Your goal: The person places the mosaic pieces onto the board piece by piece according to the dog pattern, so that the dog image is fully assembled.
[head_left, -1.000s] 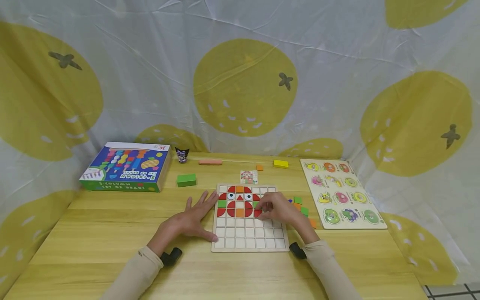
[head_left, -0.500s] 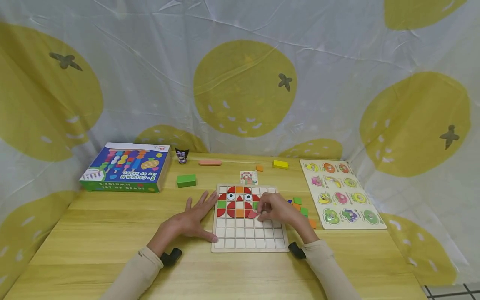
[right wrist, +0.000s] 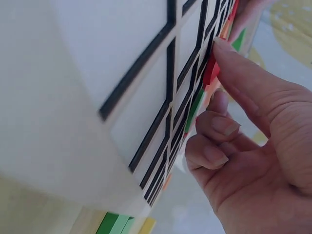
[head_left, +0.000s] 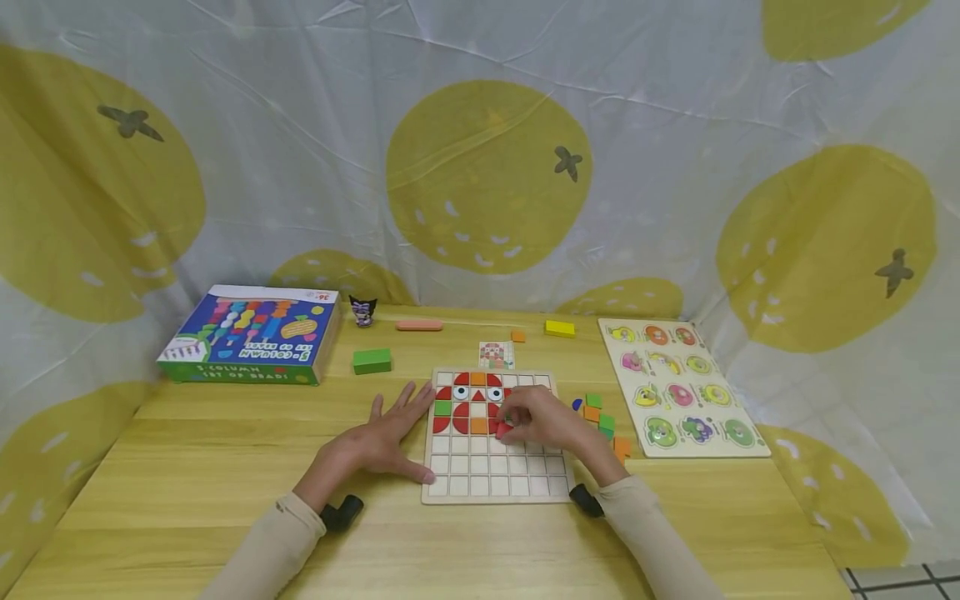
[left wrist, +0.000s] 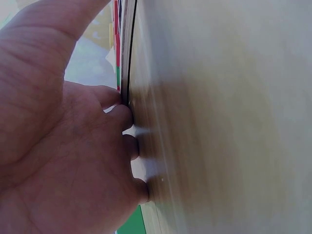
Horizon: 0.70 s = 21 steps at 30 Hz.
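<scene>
Head view: wooden desk [head_left: 187, 492] fills the lower half of the frame, yellow-spotted cloth behind it. Grid board [head_left: 495, 437] lies at centre, its upper rows filled with red, orange and green tiles and two eye tiles; lower rows bare.

Left hand [head_left: 378, 442] lies flat on the desk just left of the board, fingers straight and spread, fingertips against the board's left edge. Grip relaxed, holding nothing. Left wrist view agrees: palm down, fingers [left wrist: 124, 117] butted to the board's edge.

Right hand [head_left: 543, 417] is over the right middle of the board, fingers curled, pinching a small red piece [head_left: 501, 430] at its tips. The piece sits at the filled area's lower right edge, tilted. Right wrist view: thumb and forefinger hold the red piece [right wrist: 210, 70] against the board's surface; whether it lies in a cell I cannot tell.

Loose tiles [head_left: 600, 414], green and orange, lie just right of the board, between it and the fruit puzzle [head_left: 682, 387] at right. Upper left of the desk: a blue game box [head_left: 251, 343], a green block [head_left: 372, 360] near it. Along the far edge: a small dark figure [head_left: 363, 311], a pink bar [head_left: 420, 324], a yellow block [head_left: 559, 327], a small card [head_left: 497, 354] just above the board.
</scene>
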Tool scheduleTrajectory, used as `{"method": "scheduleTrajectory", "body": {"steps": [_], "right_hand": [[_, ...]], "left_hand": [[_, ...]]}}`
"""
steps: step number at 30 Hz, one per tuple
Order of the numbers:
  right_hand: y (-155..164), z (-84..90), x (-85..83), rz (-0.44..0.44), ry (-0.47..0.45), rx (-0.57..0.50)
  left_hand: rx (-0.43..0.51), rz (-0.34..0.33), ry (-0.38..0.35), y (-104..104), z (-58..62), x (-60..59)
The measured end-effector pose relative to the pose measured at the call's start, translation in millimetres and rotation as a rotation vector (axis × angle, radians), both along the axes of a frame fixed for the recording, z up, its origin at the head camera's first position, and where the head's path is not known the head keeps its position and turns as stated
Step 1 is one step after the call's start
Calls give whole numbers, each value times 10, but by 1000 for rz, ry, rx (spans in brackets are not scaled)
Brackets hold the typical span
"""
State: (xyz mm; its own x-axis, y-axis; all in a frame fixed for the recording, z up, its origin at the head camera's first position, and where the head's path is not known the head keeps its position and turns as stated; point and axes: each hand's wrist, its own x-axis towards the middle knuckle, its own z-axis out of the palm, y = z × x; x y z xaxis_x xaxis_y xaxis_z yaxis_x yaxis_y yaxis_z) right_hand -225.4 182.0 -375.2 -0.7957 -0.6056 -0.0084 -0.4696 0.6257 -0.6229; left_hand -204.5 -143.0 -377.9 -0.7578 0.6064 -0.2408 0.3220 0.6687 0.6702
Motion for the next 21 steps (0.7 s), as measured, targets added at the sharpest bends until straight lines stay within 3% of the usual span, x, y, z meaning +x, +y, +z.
{"method": "scheduleTrajectory", "body": {"steps": [12,21], "right_hand": [[49,15,27,-14,-11,-42],[179,2,73,-31,-39,-140]], "left_hand": [[-1,-2,3,-7,-22,-9],[-3,3,-1,2,-24,-11]]}}
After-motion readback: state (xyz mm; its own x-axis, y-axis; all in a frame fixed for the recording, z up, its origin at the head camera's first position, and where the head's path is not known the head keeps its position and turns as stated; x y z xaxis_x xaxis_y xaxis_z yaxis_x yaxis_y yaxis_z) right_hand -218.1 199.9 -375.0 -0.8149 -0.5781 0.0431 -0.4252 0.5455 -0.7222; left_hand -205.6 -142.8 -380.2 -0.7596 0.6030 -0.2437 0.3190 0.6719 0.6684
